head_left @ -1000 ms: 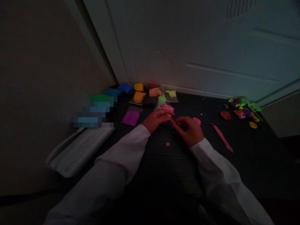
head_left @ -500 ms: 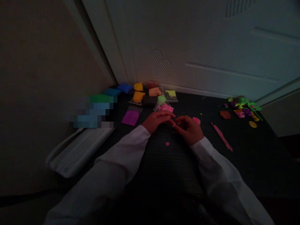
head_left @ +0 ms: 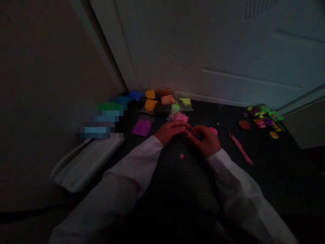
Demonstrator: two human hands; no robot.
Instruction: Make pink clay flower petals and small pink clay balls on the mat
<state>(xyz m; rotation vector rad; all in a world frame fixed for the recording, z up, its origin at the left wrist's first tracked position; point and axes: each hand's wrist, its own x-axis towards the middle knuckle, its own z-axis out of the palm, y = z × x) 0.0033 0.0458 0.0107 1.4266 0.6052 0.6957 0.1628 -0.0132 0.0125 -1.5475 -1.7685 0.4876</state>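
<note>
Over the middle of the dark table, my left hand (head_left: 171, 131) and my right hand (head_left: 206, 141) meet at the fingertips. Both have bent fingers closed toward each other; whatever they pinch is too small and dim to make out. Just below the fingers lie tiny pink bits (head_left: 187, 143), with a flat pink clay disc (head_left: 181, 156) nearer to me. A textured pink clay piece (head_left: 213, 130) sits behind my right hand. Past my left hand is an opened bag of pink clay (head_left: 179, 117). A pink modelling knife (head_left: 240, 148) lies to the right of my right hand.
Bagged clay stands at the back left, including purple (head_left: 142, 127), orange (head_left: 150, 105) and blue (head_left: 135, 95). A white power strip (head_left: 88, 164) lies at left. Small clay shapes (head_left: 265, 117) and a brown lump (head_left: 244, 124) are at right. A white panel (head_left: 193, 44) rises behind.
Both hands keep nearly the same pose and place, fingertips together. The view has shifted very slightly; nothing on the table has visibly moved.
</note>
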